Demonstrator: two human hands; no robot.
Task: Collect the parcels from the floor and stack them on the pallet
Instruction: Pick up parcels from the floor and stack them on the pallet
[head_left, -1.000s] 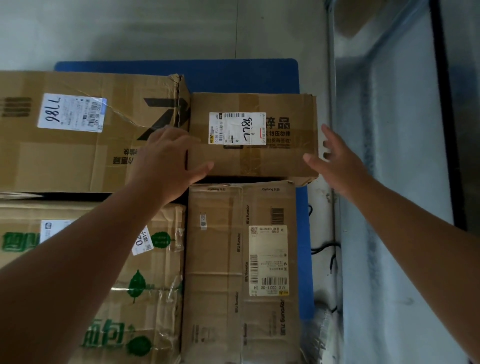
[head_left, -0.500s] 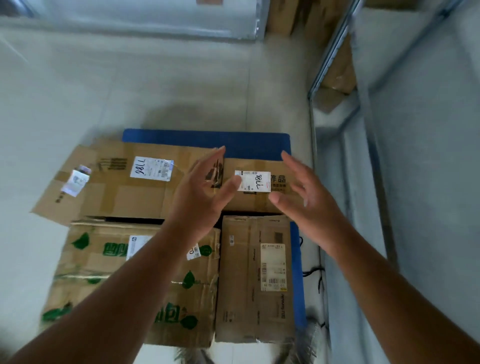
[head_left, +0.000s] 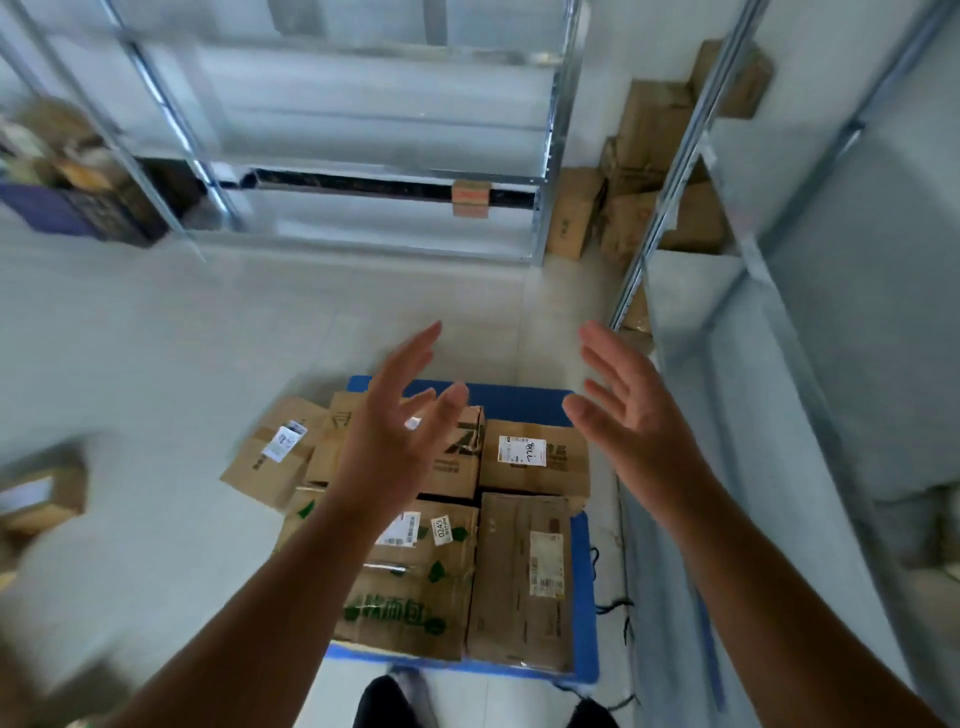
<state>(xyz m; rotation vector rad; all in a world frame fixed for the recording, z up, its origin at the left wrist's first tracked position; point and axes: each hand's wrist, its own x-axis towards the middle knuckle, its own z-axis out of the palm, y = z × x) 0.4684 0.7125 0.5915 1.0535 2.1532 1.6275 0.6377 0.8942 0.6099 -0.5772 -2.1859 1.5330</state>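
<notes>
While four brown parcels sit packed together on the blue pallet (head_left: 519, 402), both hands hang in the air above them and hold nothing. The box with green leaves (head_left: 415, 587) lies at the near left of the pallet, and the long plain box (head_left: 519, 582) lies right beside it at the near right. Behind the long one sits the small box with a white label (head_left: 535, 462). To its left is a big box with a black mark (head_left: 457, 457), partly hidden by the left hand. One more flat parcel (head_left: 270, 452) leans at the far left, hanging off the pallet's edge over the pale floor (head_left: 156, 364).

The left hand (head_left: 395, 415) is spread wide with the fingers pointing up and away. The right hand (head_left: 623, 405) is spread wide too, its palm turned toward the left hand. The two hands are apart, with a gap between them, and neither touches a box.

Another parcel on the floor (head_left: 41, 499) shows at the far left edge, blurry. Metal shelves (head_left: 363, 130) stand along the back wall. More brown boxes (head_left: 649, 197) are piled in the back right corner, behind a tall shelf rack (head_left: 779, 338) on the right. Dark shoes (head_left: 384, 701) show at the bottom.
</notes>
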